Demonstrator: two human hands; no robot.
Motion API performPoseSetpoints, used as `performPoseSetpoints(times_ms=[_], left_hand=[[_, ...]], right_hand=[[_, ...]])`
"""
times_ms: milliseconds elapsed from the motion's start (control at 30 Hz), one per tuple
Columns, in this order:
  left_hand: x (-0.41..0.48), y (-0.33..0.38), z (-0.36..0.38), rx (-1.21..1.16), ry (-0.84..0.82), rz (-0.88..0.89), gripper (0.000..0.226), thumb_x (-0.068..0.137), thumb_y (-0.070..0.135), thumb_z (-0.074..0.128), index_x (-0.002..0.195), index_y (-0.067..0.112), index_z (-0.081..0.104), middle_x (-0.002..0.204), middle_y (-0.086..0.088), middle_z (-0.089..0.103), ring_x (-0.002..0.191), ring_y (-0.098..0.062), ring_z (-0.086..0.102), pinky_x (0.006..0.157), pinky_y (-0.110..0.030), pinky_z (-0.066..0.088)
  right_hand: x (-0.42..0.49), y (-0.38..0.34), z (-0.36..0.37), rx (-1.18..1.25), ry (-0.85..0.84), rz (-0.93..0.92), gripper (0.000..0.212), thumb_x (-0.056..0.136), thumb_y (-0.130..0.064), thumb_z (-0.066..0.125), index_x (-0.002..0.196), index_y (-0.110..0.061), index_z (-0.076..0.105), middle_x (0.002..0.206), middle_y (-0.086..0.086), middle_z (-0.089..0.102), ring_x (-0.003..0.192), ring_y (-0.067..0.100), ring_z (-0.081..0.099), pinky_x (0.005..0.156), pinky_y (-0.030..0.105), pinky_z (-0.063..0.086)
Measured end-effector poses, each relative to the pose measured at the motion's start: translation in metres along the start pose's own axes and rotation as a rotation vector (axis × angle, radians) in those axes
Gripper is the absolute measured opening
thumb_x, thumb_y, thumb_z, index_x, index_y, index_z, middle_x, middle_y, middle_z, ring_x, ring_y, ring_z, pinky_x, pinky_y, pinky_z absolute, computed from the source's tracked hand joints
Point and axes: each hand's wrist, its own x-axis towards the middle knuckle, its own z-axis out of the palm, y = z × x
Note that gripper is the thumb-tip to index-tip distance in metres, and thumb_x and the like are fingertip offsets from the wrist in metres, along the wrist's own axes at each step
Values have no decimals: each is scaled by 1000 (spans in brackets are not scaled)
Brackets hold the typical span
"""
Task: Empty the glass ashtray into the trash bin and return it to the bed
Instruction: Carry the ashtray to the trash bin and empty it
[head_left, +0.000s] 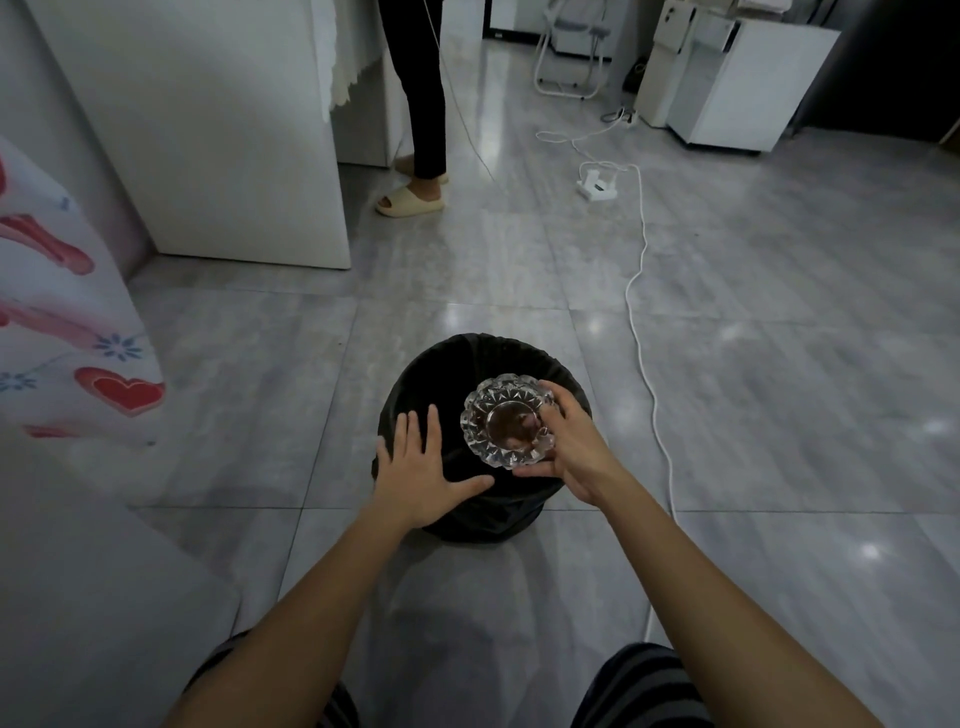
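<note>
A cut-glass ashtray (504, 418) is held over the mouth of a round trash bin (452, 364) lined with a black bag, standing on the grey tiled floor. My right hand (574, 444) grips the ashtray by its right rim, and brownish residue shows in its middle. My left hand (418, 465) lies flat with fingers spread on the bin's near-left rim, holding nothing. The bed (72, 322), covered in a white sheet with red hearts and blue flowers, is at the left edge.
A white cable (644, 291) runs across the floor to the right of the bin, from a power strip (597, 187). Another person's leg and sandal (415, 200) stand beside a white cabinet (223, 130). White furniture (727, 88) is at the back right.
</note>
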Motion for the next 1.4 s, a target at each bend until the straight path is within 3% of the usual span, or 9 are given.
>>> performPoseSetpoints(times_ms=[200, 333, 533, 733, 900, 1033, 1167, 1333, 1400], left_hand=[[-5, -4, 9, 81, -2, -67, 132, 55, 94, 28, 149, 12, -14, 157, -15, -21, 143, -30, -24, 116, -51, -10], [-6, -1, 7, 103, -16, -87, 133, 59, 90, 41, 149, 10, -15, 158, -16, -19, 144, -30, -22, 117, -49, -9], [-8, 3, 5, 169, -11, -120, 138, 55, 94, 37, 149, 6, -10, 160, -14, -11, 146, -28, -17, 117, -50, -7], [-5, 7, -1, 239, -42, -128, 137, 55, 96, 32, 149, 4, -7, 160, -14, -7, 146, -28, -15, 118, -49, -7], [-4, 11, -2, 274, -63, -110, 140, 51, 98, 31, 150, 5, -3, 160, -13, -4, 146, -27, -14, 118, -50, -6], [2, 12, -3, 275, -88, -122, 139, 53, 97, 31, 150, 4, -3, 160, -13, -4, 146, -27, -14, 118, -50, -6], [5, 14, -5, 317, -124, -108, 140, 51, 98, 31, 150, 4, -5, 160, -15, -6, 145, -29, -17, 117, -50, -8], [5, 12, -6, 335, -127, -116, 138, 54, 97, 29, 150, 4, -2, 160, -16, -4, 145, -30, -17, 117, -51, -9], [6, 13, -8, 339, -131, -111, 137, 54, 97, 29, 150, 4, -2, 160, -17, -4, 145, -32, -17, 117, -50, -10]], right_hand=[[2, -9, -3, -322, 133, -142, 54, 92, 2, 43, 128, -38, 46, 128, 2, 47, 104, 28, 58, 53, 44, 61], [5, -8, -1, -1161, 190, -533, 63, 84, 7, 46, 132, -34, 43, 111, 11, 62, 86, 28, 62, 69, 42, 58], [-4, 10, -6, -2157, -593, -761, 51, 98, -15, 45, 143, -26, 27, 122, 18, 54, 92, 37, 64, 65, 42, 57], [3, -6, -10, -2155, -212, -665, 43, 97, -12, 47, 137, -9, 33, 118, 13, 61, 94, 34, 67, 68, 40, 53], [8, -6, 0, -2222, -575, -675, 27, 98, -13, 47, 124, -9, 42, 104, 10, 67, 84, 31, 69, 62, 37, 51], [13, -1, -3, -2134, -266, -648, 36, 96, -12, 49, 130, -7, 40, 110, 11, 64, 90, 31, 68, 67, 39, 55], [15, 6, 1, -2215, -556, -692, 26, 97, -14, 49, 122, -9, 44, 104, 11, 66, 83, 31, 69, 62, 38, 53], [22, 0, -7, -2133, -241, -593, 39, 93, -8, 53, 130, -8, 39, 111, 11, 64, 93, 32, 68, 69, 38, 52], [24, 0, -3, -2151, -355, -584, 38, 94, -6, 52, 129, -8, 40, 110, 13, 65, 92, 33, 67, 68, 37, 49]])
